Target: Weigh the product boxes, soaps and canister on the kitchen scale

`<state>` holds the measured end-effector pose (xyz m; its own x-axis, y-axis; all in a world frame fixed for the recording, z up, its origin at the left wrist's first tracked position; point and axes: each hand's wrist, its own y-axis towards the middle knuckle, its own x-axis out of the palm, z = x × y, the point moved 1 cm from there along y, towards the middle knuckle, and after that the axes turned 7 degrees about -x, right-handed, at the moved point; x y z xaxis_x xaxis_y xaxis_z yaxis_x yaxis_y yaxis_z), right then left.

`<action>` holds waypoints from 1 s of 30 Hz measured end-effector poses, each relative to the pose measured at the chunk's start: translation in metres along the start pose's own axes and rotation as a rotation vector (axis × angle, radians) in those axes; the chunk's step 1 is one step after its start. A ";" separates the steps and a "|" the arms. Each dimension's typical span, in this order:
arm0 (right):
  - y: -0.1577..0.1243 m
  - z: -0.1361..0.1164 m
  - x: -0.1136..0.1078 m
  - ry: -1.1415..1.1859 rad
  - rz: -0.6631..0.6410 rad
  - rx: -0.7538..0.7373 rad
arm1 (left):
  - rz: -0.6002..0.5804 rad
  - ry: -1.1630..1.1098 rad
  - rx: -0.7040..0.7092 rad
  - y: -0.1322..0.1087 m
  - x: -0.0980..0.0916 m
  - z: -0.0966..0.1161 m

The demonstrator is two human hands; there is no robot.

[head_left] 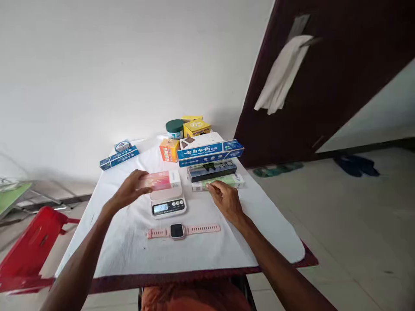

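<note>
My left hand [131,189] grips the left end of a pink and white box [158,180], thumb along its lower side. The box lies over the pan of a small white digital scale [169,208]; its display is lit and seems to read 218. My right hand [226,199] has its fingers curled together at the near side of a green and white carton [237,180]; nothing shows in them, and I cannot tell whether they touch the carton. In front of the scale lies a pink-strapped smartwatch [177,231] with a dark screen.
Behind my right hand are a dark box [212,171], blue toothpaste boxes [210,153], an orange box [169,150], a green-lidded jar [174,128] and yellow boxes [196,127]. More blue boxes [119,157] lie at the table's back left. A red chair [32,246] stands left.
</note>
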<state>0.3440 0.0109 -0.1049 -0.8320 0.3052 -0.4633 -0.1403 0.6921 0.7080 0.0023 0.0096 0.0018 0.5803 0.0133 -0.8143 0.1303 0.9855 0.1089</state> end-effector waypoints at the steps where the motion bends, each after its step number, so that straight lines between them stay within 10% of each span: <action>1: 0.000 0.001 0.001 0.000 -0.008 0.014 | -0.012 -0.012 -0.017 -0.002 -0.013 0.007; 7: 0.000 0.005 0.001 -0.045 0.018 0.041 | 0.136 0.105 0.099 0.038 -0.047 0.084; 11: -0.002 0.006 -0.005 -0.104 0.049 0.004 | 0.195 0.143 0.240 0.112 -0.006 0.128; 16: -0.004 0.004 -0.011 -0.213 0.058 -0.069 | 0.144 0.221 0.190 0.177 0.053 0.133; 23: -0.010 0.002 -0.010 -0.368 0.064 -0.195 | 0.145 0.113 0.212 0.167 0.054 0.099; 30: -0.010 0.007 -0.010 -0.437 0.032 -0.289 | 0.405 0.220 -0.341 0.165 -0.020 -0.036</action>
<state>0.3577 0.0059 -0.1111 -0.5452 0.6102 -0.5748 -0.3126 0.4883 0.8148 -0.0170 0.1779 0.0150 0.3443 0.3999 -0.8494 -0.3558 0.8928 0.2761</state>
